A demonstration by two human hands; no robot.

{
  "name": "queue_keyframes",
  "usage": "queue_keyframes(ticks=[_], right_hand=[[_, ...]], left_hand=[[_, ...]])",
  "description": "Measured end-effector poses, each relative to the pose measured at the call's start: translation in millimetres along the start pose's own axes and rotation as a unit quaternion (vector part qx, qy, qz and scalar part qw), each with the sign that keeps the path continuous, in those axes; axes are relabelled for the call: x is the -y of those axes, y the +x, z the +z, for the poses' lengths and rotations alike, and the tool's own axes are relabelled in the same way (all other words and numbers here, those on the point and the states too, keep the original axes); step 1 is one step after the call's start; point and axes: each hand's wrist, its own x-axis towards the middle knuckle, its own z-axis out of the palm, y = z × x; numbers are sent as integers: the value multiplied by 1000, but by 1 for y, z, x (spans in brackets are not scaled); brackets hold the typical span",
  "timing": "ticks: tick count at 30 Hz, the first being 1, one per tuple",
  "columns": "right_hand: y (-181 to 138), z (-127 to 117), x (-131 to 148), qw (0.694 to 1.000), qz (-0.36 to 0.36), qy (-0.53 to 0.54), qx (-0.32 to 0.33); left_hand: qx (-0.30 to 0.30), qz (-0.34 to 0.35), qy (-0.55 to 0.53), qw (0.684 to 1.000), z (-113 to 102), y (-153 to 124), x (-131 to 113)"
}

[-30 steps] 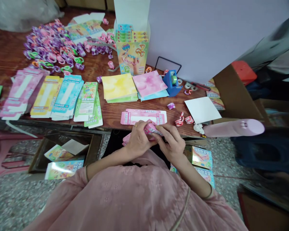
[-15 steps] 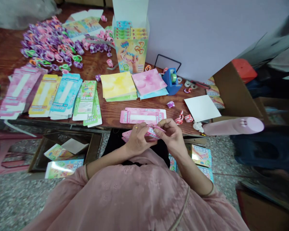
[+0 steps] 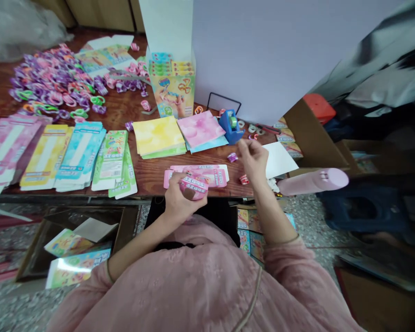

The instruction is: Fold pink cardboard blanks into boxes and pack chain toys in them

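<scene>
Workbench: one dark-red wooden table is carrying the lot; one pale lilac panel is standing behind.
Left hand: is gripping one small pink box, thumb and fingers closing round it.
Pink box position: sitting in that hand at the near table edge, partly covering the flat pink cartons lying just beyond; overlap is hiding their exact count.
Right hand: is hanging near one blue tape dispenser, overlapping one white sheet in view; fingers are curling together, can't tell whether they're pinching anything.
Flat stacks: four are lining up at left: pink, yellow, blue, green.
Square cards: two piles are lying side by side: yellow over green, pink over blue.
Display carton: one, standing open, showing blue, green and yellow packs.
Loose ring pieces: one big heap is spreading back left, too many to count.
Strays by right hand: one purple piece and one red-and-white piece are lying nearby.
Bottle: one, pink, occupying the near right edge.
Floor: one open brown box is holding two printed packs and one pale card.
</scene>
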Motion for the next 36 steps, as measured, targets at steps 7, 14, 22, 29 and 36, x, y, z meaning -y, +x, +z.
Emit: queue_keyframes(ticks=[7, 14, 22, 29, 36], right_hand=[[111, 2, -59, 935, 83, -344, -11], [128, 9, -71, 972, 145, -185, 8], [95, 16, -80, 984, 169, -30, -55], [85, 24, -86, 971, 227, -34, -71], [46, 19, -39, 981, 191, 3, -39]], left_hand=[[-30, -35, 6, 999, -2, 10, 9], [-17, -24, 17, 999, -2, 14, 13], [-24, -15, 22, 999, 2, 21, 17], [-8, -31, -19, 999, 6, 24, 14], [-28, -51, -71, 996, 5, 25, 7]])
